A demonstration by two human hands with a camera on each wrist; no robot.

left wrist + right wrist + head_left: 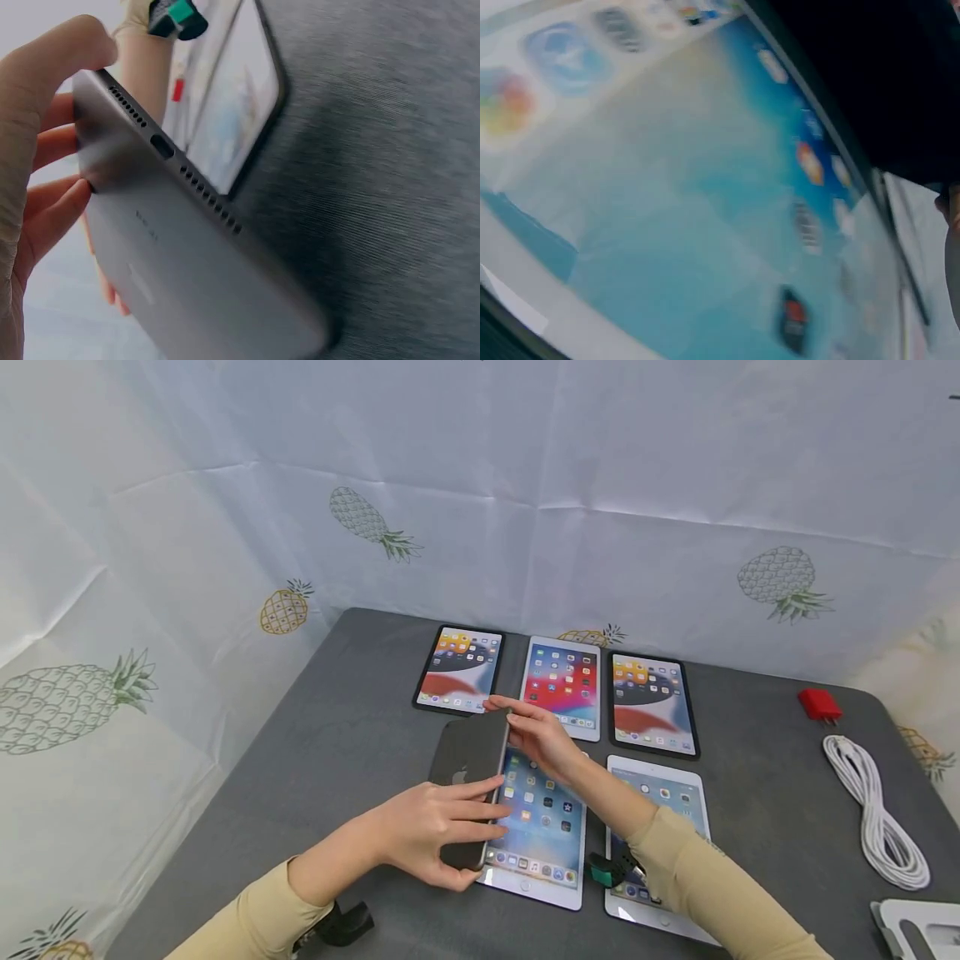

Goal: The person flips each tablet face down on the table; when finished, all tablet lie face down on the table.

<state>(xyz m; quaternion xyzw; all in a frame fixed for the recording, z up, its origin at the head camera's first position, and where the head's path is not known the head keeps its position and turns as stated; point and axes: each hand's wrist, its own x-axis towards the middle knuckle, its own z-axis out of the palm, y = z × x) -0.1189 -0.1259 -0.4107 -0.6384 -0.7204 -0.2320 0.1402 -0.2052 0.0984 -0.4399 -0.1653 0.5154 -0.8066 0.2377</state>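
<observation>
A dark grey tablet [468,743] is tilted up on its long side, its back with the apple logo facing left. My left hand [435,827] grips it near the lower end, thumb at the bottom corner and fingers over the long edge. With its fingers at the top corner, my right hand [538,735] holds the other end. The port and speaker holes of the grey tablet [202,277] show in the left wrist view. Just right of it lies a white-framed tablet [543,827], screen lit; its blue screen fills much of the right wrist view.
Behind stand out a black-framed tablet [459,668], a white-framed one [562,681] and another black-framed one [652,702], all lit. A further white tablet [660,783] lies under my right forearm. At right are a red charger plug [819,704], a coiled white cable [873,810] and a whitish flat object [922,914].
</observation>
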